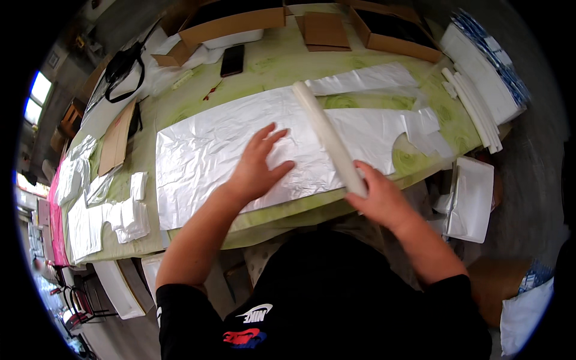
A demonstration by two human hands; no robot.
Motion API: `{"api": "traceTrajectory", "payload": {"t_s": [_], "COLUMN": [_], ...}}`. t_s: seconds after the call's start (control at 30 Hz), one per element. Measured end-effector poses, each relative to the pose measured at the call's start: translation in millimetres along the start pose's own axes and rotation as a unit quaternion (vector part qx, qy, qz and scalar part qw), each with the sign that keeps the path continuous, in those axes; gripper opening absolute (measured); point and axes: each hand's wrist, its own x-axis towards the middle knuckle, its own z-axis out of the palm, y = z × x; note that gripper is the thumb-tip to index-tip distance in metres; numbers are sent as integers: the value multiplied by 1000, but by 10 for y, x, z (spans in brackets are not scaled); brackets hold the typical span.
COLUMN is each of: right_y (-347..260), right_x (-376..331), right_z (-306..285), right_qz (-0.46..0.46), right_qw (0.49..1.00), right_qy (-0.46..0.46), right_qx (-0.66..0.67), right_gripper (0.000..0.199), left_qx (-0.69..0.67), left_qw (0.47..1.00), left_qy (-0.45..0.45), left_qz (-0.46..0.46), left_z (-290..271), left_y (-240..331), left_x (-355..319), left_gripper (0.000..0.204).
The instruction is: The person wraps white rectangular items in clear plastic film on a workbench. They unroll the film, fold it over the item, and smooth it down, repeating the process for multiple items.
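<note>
A large white plastic bag (204, 141) with handle cut-outs lies spread out, slightly wrinkled, on the green-patterned table (180, 112). Across it slants a long off-white roll or tube (327, 135), its far end over the bag's far edge. My right hand (378, 195) is closed around the near end of this tube, at the table's front edge. With fingers apart, my left hand (262, 165) hovers over or rests on the middle of the bag; whether it touches I cannot tell. Nothing is in the left hand.
Folded white bags (126, 216) lie at the left, by a cardboard piece (117, 138). Farther back are a black phone (233, 60) and open cardboard boxes (393, 36). White tubes (474, 111) lie at the right edge, beside stacked packs (489, 66). A white bin (471, 201) stands below.
</note>
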Motion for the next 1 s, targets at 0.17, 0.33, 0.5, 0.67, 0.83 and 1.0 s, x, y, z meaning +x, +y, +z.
{"api": "traceTrajectory", "payload": {"t_s": [0.17,0.33,0.5,0.67,0.83,1.0], "right_y": [11,478,741,938,990,860], "right_x": [-165,-231,-57,58,-118,-212], "right_z": [239,-63,-135,-78,-20,-61], "right_qz": [-1,-34,-174,-193,-141,-229], "right_qw": [992,974,955,945,937,922], "right_qy": [19,219,237,264,312,311], "right_qx": [126,52,-41,1,68,18], "right_gripper": [73,47,37,39,40,36], "left_qx": [60,131,36,168,155,133], "left_qw": [995,987,982,955,949,955], "left_qy": [-73,-72,-168,-244,-274,-264], "left_qz": [26,60,75,30,-13,-35], "left_z": [573,570,937,1286,1328,1288], "left_y": [427,682,982,1068,1015,995], "left_x": [289,410,697,959,1055,1072], "left_gripper": [44,18,27,29,24,22]}}
